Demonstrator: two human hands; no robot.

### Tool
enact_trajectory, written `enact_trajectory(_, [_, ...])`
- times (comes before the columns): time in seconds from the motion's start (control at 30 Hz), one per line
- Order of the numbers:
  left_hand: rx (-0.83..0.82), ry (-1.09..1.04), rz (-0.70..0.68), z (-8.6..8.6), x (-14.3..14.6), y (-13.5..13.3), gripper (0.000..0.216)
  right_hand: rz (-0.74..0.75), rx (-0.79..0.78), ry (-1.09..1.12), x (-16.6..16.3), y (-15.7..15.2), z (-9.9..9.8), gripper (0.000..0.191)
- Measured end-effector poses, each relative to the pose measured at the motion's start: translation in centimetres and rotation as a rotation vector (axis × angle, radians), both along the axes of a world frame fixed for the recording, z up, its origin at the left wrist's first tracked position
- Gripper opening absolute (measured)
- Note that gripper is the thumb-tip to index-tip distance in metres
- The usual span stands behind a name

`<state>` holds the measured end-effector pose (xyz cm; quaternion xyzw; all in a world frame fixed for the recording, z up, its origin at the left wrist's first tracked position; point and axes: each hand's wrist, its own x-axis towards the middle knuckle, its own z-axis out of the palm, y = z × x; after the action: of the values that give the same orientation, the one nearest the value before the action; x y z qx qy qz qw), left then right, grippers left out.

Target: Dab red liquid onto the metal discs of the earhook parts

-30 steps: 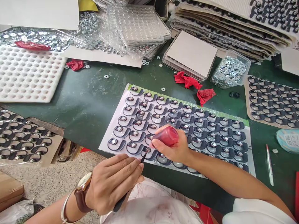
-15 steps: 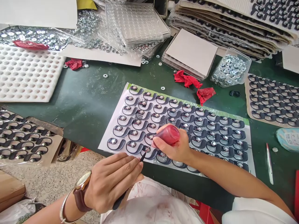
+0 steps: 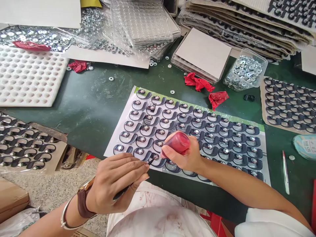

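Note:
My left hand (image 3: 120,181) is closed around slim black tweezers (image 3: 120,193), mostly hidden by the fingers. Their pointed tip reaches a black ring-shaped piece (image 3: 161,163) with a shiny round centre, in the near row of a sheet. In my right hand (image 3: 189,158) is a red squeeze bottle (image 3: 179,143), tilted with its base up and its nozzle end hidden by the thumb and fingers. That hand hovers over or rests on the sheet; I cannot tell which. The white sheet (image 3: 120,123) with a green edge carries rows of these black pieces.
A clear box of metal washers (image 3: 247,70) stands behind right, near red crumpled scraps (image 3: 218,98). White-tipped tweezers (image 3: 285,172) lie at right. A white dimpled tray (image 3: 27,77) and another sheet of pieces (image 3: 24,144) are at left. Stacked sheets (image 3: 237,26) rise at the back.
My left hand has turned and shifted slightly left, and the rear end of the black tweezers has risen. Their tip stays by the same piece. The right hand with the bottle has barely moved.

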<state>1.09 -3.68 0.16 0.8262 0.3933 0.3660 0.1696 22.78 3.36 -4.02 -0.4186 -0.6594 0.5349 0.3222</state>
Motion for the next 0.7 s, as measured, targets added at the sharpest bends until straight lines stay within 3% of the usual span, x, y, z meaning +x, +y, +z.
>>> enact_trajectory(0.23, [-0.143,-0.098,0.046,-0.2,-0.4,1.0,0.018,0.041,0.036,0.033,-0.1,0.1,0.2,0.021])
enact_trajectory(0.5, [-0.215,-0.113,0.107,-0.3,-0.5,1.4,0.011,0.067,0.321,0.043,-0.3,0.1,0.6,0.02])
enact_trajectory(0.7, [-0.187,-0.087,0.101,0.6,-0.3,1.3,0.013,0.07,-0.125,0.163,1.0,1.8,4.8,0.022])
